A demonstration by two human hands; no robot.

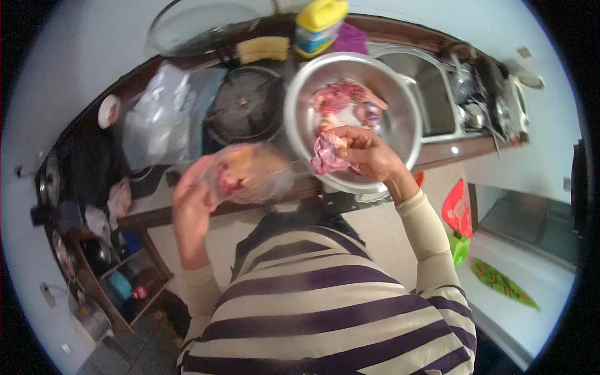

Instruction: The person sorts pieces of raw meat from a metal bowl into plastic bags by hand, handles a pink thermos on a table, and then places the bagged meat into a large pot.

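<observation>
My right hand grips a piece of raw meat over the near side of a wide metal bowl. Inside the bowl lie several more raw meat pieces, pink and red with pale yellowish parts. To the left, my left hand holds a clear plastic bag by its edge. Yellowish and red raw meat shows through the bag, blurred. The bag hangs in front of the counter's front edge, apart from the bowl.
A round black stove burner lies left of the bowl, beside empty-looking clear plastic bags. Behind are a yellow sponge and a yellow-topped container. Right of the bowl is a sink, then a rack of metal dishes.
</observation>
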